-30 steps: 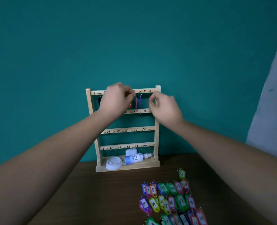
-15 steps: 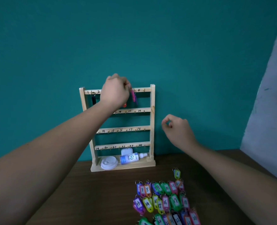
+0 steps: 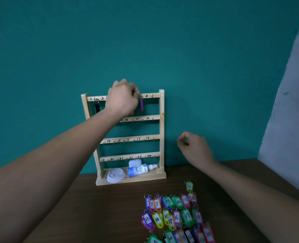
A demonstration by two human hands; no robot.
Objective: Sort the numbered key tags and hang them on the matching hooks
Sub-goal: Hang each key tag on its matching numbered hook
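At the top of the rack (image 3: pixel 161 128), left hand (image 3: pixel 122 99) pinched the purple tag (image 3: pixel 142 105), right hand (image 3: pixel 196 146) hung loosely curled and empty, other tags (image 3: pixel 176 216) lay on the table (image 3: pixel 92 207).

place: indoor room, kind unclear | cues: teal wall (image 3: pixel 197 50), wooden table (image 3: pixel 92 207), key rack (image 3: pixel 161 128)

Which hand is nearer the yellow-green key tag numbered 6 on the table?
Right. The right hand hovers beyond the yellow-green key tag numbered 6; the left hand is at the wooden rack's top rail.
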